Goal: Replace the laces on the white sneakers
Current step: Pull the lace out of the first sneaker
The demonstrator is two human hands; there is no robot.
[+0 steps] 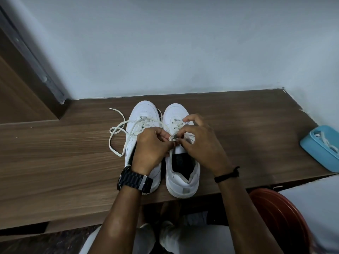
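now | both hands (176,142) pinching lace (173,138) over right sneaker (181,162) | blue box (319,149) holds white laces (325,141)

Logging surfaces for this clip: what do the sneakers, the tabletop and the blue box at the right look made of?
Sneakers: smooth white leather or synthetic, matte, with stitched panels. Tabletop: brown wood-grain surface, probably laminate, judging by the chipped right edge. Blue box: likely plastic, with rounded corners and an even matte colour.

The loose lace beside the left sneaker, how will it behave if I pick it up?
The lace probably hangs limp: it lies in slack loops on the table. Likely very light, being thin and flat. It may drag, since it looks threaded into the sneaker.
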